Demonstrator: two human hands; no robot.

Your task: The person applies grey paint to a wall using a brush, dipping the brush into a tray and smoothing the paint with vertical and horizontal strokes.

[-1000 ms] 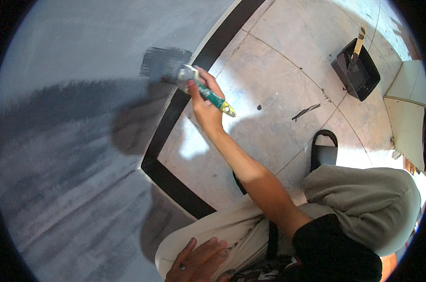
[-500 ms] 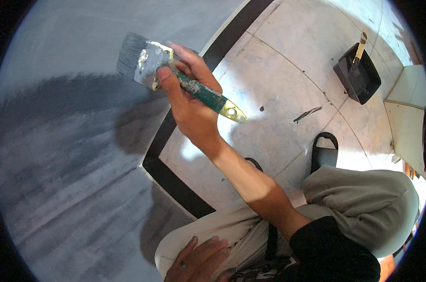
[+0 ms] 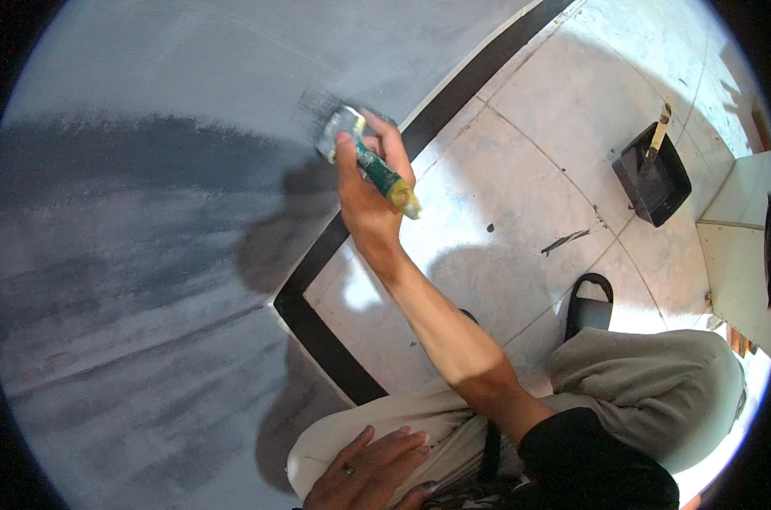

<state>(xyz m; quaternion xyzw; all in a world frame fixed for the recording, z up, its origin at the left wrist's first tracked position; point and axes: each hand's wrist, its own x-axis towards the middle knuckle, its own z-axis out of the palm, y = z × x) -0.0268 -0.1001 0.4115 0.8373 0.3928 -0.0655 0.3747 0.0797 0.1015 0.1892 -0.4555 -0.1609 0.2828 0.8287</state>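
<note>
Green-handled paintbrush (image 3: 381, 174) at grey wall (image 3: 130, 212), grip of right hand (image 3: 370, 204) pinching it, left hand (image 3: 370, 472) spread on knee (image 3: 317, 435)

From 1 o'clock round to 4, the pale, grout-lined tile floor (image 3: 521, 280) catches bright light at its upper edge, and a black border strip (image 3: 458, 100) edges it from 1 o'clock down to a corner at 8, then bends toward 6. Toward 3 o'clock the tiles bear a small dark spot (image 3: 490, 228) and, farther out, a streaky dark smear (image 3: 566, 241). A black slide sandal (image 3: 593, 316) with a grey footbed lies between 3 and 4, and a cream, boxy unit (image 3: 734, 276) stands near the rim at 3.
</note>
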